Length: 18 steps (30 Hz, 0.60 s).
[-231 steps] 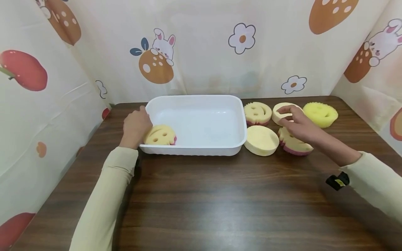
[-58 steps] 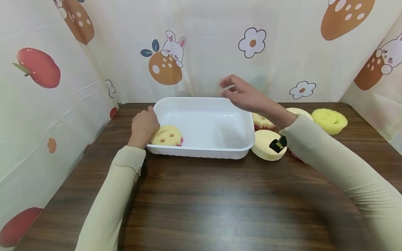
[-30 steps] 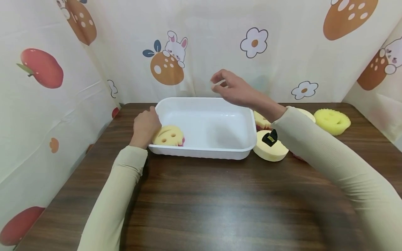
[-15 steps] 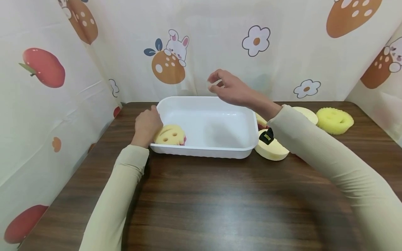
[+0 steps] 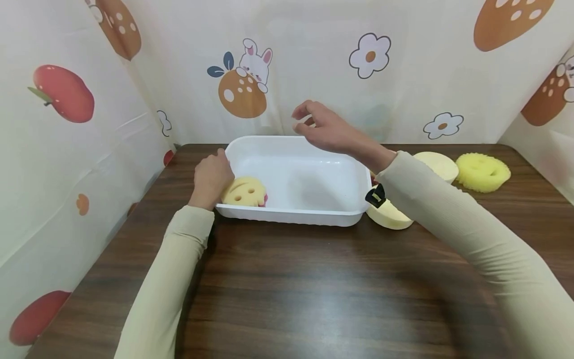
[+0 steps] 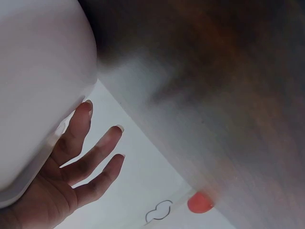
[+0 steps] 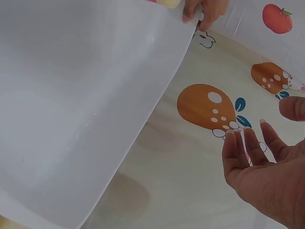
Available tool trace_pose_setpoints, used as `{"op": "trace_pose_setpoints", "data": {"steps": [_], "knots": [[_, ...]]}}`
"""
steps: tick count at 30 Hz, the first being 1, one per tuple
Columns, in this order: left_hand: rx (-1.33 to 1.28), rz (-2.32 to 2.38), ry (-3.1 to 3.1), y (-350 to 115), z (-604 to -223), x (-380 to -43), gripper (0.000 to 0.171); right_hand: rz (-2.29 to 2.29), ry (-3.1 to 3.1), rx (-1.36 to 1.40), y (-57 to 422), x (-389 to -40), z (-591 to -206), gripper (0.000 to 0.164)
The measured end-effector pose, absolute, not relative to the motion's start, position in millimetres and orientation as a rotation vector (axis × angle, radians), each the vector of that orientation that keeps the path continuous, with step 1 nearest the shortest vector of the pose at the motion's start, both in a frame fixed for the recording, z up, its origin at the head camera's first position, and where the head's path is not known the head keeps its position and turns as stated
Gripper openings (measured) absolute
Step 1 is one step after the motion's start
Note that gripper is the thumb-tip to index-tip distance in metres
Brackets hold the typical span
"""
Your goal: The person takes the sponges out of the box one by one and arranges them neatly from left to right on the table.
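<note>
My left hand (image 5: 212, 174) grips the left rim of a white plastic tray (image 5: 287, 217); in the right wrist view its thumb and fingers straddle that rim. In the left wrist view several fingers (image 6: 97, 151) lie outside the tray wall, bent loosely. Beside this hand, inside the tray's near left corner, rests a smiley-face sponge (image 5: 244, 191), cream with a pink underside. Above the tray's back edge hovers my right hand (image 5: 329, 130), fingers loosely bent and apart, holding nothing, as the right wrist view (image 7: 264, 179) confirms.
Right of the tray lie a round cream sponge (image 5: 391, 217), another round cream sponge (image 5: 440, 166) and a yellow smiley-face sponge (image 5: 482, 172). My right forearm covers other sponges there. A printed curtain (image 5: 305, 60) stands behind the dark wooden table (image 5: 287, 289).
From over the sponges on the right, my right hand has moved left to above the tray's back edge, then drifted slightly further left. My left hand stays on the rim.
</note>
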<state>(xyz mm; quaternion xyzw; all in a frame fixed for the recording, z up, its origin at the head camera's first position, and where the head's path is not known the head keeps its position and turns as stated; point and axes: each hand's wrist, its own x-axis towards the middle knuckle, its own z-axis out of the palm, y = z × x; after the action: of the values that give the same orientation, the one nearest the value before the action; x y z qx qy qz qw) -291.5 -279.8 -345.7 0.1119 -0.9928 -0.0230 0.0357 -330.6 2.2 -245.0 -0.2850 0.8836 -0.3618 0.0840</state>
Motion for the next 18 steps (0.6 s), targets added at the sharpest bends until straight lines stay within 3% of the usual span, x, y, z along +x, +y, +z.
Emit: {"op": "trace_pose_setpoints", "data": {"steps": [18], "knots": [[0.346, -0.072, -3.06, -278.7, -345.0, -291.3, 0.045, -1.086, 2.628, -0.879, -11.6, -330.2, -250.3, 0.039]]}}
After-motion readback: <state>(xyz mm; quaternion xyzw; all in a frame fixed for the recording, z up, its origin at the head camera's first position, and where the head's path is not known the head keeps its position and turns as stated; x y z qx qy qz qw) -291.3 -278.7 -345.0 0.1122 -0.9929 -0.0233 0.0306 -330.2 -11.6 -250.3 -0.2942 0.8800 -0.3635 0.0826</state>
